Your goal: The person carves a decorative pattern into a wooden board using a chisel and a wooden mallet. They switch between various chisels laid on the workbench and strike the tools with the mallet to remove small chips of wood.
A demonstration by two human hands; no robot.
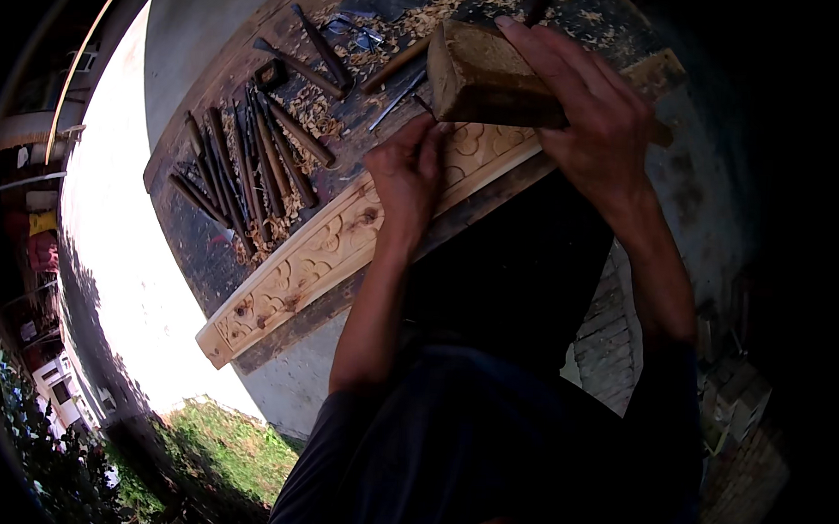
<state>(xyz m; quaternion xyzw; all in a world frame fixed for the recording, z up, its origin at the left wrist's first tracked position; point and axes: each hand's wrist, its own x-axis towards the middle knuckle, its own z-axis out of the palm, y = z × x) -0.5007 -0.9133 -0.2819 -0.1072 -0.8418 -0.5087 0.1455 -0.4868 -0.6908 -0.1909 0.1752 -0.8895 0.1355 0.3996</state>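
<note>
My left hand point(406, 169) is closed around a thin carving chisel, held over the carved wooden board point(323, 254). Only a short dark bit of the chisel point(423, 104) shows above the fingers; its cutting end is hidden. In my right hand point(596, 116) is a blocky wooden mallet point(491, 78), gripped just above and right of the left hand. The mallet hides part of the board and most of the chisel's upper end. Along the pale board runs a relief of curled, leaf-like shapes, with several dark knots.
The dark workbench point(193, 254) is strewn with wood shavings point(318, 111). Several wooden-handled carving tools point(257, 155) lie fanned out at left. More tools point(323, 51) lie at the far side, near a slim metal chisel point(397, 100). Grass point(223, 449) shows at lower left.
</note>
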